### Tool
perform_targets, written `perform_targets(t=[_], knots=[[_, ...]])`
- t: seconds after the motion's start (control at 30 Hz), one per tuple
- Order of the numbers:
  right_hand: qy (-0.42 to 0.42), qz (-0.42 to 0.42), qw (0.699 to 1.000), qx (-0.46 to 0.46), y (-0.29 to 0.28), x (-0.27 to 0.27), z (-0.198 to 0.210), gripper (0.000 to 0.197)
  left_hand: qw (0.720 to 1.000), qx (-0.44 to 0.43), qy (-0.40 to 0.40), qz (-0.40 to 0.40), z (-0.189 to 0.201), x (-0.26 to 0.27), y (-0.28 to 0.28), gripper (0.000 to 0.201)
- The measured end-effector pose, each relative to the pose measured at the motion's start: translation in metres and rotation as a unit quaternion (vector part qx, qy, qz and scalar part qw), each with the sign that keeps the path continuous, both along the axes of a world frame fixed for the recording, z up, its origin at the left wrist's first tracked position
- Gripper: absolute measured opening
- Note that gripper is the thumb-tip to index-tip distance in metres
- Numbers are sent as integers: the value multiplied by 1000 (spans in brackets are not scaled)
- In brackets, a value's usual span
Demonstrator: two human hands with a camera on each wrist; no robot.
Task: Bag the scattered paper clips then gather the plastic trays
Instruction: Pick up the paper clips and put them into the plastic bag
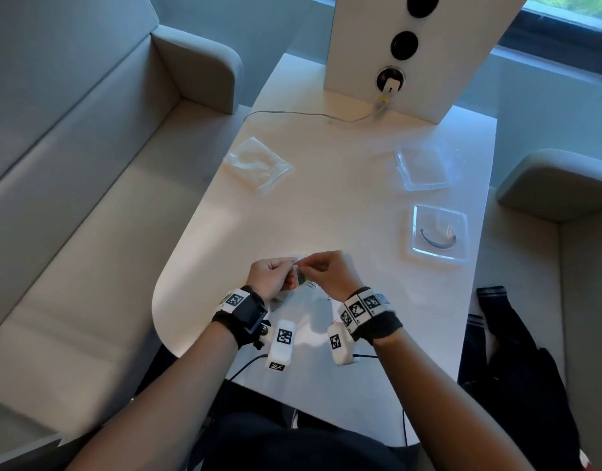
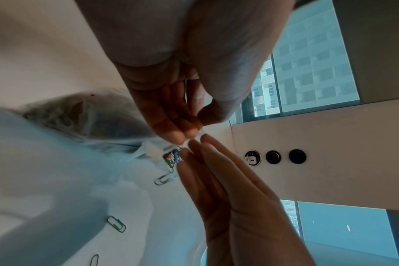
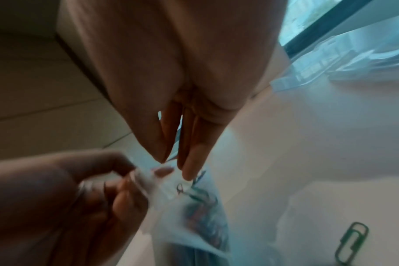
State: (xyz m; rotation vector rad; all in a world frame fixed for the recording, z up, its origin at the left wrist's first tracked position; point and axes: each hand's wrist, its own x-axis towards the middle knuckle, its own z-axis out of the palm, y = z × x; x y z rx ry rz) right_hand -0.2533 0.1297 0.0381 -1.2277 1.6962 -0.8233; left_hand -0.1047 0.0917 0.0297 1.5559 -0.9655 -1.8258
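The left hand (image 2: 171,108) reaches down from the top of the view, its fingertips (image 2: 178,137) and thumb pinching the top edge of a small clear bag (image 2: 157,153). The right hand (image 2: 228,189) comes up from below the bag, fingers straight and close together, their tips meeting the same edge. Inside the bag sits a bunch of coloured paper clips (image 2: 172,158). Just below the bag a loose clip (image 2: 163,179) lies on the white surface (image 2: 57,54); a green clip (image 2: 117,224) lies farther below, another (image 2: 94,260) beyond it.
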Motion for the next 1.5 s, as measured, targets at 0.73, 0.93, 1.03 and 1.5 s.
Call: perform_targets(t=[0.73,0.93,1.03,1.5], knots=[[508,159,846,33,142,-1,-88,62,1000,22,19,2,-4,5,-1,21],[547,240,801,45,150,23,-94,48,1000,21,10,-9,-4,7,-6,22],[554,260,786,82,145,14,-91,25,1000,22,13,-9,-4,7,-6,22],[429,154,872,179,62,-19,-63,24,1000,19,-13,-3,-7,7,0,22]])
